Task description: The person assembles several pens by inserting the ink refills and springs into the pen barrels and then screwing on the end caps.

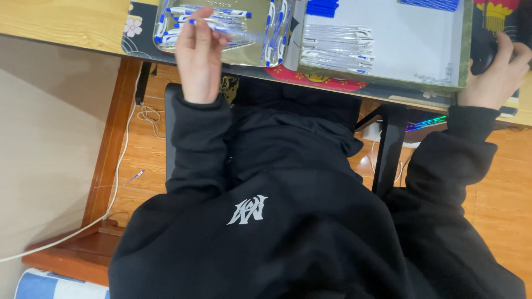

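Note:
My left hand [198, 52] is raised at the desk edge, fingers pinched on a clear pen with a blue tip [213, 25], held over a shiny metal tray [258, 52] that holds several white and blue pens. My right hand [497, 72] rests at the far right of the desk, cupped over a dark round object [482, 52] that I cannot identify. Between them stands a shallow green-edged box [388, 44] with a white bottom, with a row of clear pen barrels [337, 49] and blue parts [322, 8] in it. Both arms wear black sleeves.
The wooden desk [61, 22] carries a dark flowered mat [136, 30]. Below are my black sweatshirt with a white emblem [247, 209], a black chair, a black desk leg [389, 149], white cables [113, 188] on the wood floor, a lone pen [134, 176] and a glowing device [426, 122].

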